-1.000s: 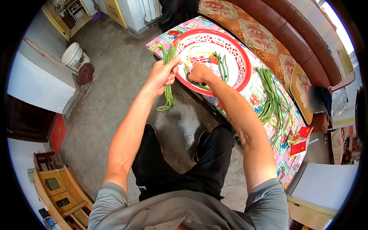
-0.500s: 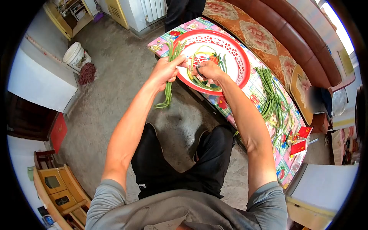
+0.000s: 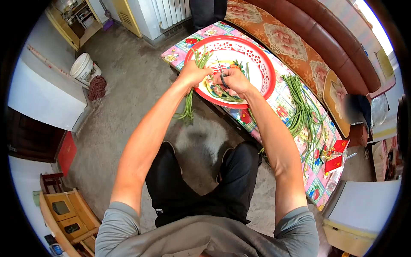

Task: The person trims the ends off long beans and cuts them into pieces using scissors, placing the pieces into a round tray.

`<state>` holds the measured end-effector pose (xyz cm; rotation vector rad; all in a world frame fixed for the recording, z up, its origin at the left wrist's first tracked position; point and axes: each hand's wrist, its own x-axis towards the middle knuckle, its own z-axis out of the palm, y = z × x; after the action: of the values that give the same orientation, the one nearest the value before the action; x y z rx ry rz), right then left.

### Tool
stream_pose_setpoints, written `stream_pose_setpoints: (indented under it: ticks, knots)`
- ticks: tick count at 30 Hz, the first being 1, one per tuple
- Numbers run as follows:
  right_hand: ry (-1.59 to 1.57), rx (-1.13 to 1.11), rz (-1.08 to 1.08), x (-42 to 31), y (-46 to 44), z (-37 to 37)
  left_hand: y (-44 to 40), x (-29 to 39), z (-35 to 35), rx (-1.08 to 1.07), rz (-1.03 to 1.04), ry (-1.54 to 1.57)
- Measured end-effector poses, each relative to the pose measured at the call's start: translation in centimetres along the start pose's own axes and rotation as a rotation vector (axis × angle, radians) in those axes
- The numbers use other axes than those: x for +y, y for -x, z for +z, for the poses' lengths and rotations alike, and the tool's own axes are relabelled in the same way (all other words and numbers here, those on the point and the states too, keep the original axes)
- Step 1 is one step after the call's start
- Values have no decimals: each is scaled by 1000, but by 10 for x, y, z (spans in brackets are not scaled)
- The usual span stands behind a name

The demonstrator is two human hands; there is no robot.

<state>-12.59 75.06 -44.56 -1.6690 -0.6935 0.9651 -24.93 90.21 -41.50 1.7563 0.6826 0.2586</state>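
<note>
My left hand (image 3: pixel 193 76) is closed round a bunch of long green beans (image 3: pixel 187 107) at the left edge of a red-and-white tray (image 3: pixel 268 75). The bean ends stick out above the hand and hang down below it past the table edge. Over the tray, my right hand (image 3: pixel 235 82) grips dark-handled scissors (image 3: pixel 220 65), their blade pointing away from me. The left thumb reaches toward the scissors but appears apart from them. A few green beans (image 3: pixel 231 98) lie curved along the tray's near side, partly hidden by the right hand.
A large pile of long beans (image 3: pixel 299 107) lies on the flowered tablecloth (image 3: pixel 280 100) right of the tray. Small red flags (image 3: pixel 334 163) stand at the table's right end. A cushioned bench (image 3: pixel 287 38) runs behind; a white bucket (image 3: pixel 85 66) stands on the floor at left.
My left hand has shifted slightly and its thumb extends more to the right. The scissors' blade now shows clearly above my right hand. The hanging bean ends have swung and spread a little.
</note>
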Motion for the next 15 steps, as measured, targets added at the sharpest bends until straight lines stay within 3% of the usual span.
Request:
stream_pose_setpoints:
  ticks: [7, 10, 15]
  knots:
    - [-2, -25, -88, 3, 5, 1, -9, 0, -3, -105, -51, -65]
    - [3, 11, 26, -11, 18, -1, 5, 17, -5, -67, -115, -11]
    - [43, 113, 32, -27, 49, -13, -7, -1, -11, -117, -123, 165]
